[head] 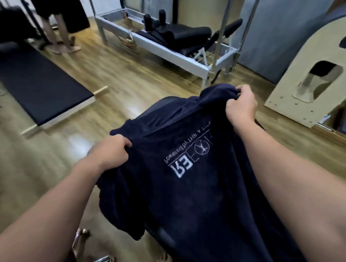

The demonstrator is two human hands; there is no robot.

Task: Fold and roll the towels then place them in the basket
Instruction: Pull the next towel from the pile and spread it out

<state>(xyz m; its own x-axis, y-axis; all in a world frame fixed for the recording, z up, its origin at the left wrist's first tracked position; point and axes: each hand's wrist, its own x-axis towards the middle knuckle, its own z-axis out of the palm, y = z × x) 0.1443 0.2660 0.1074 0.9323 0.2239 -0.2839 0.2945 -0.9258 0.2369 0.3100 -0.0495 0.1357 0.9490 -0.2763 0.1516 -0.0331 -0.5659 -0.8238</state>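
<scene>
A dark navy towel (194, 193) with white printed lettering hangs spread in front of me, its print facing me upside down. My left hand (111, 151) grips the towel's near left edge. My right hand (241, 104) grips a bunched upper corner farther away and to the right. The cloth drapes down over a dark chair beneath it, which it mostly hides. No basket is in view.
A black padded bench (39, 88) stands at the left. A metal-framed exercise machine (173, 41) is at the back, and a wooden arched barrel (317, 79) at the right. A person's legs (60, 35) stand at the far left. Chrome chair legs (91, 253) show below on the wooden floor.
</scene>
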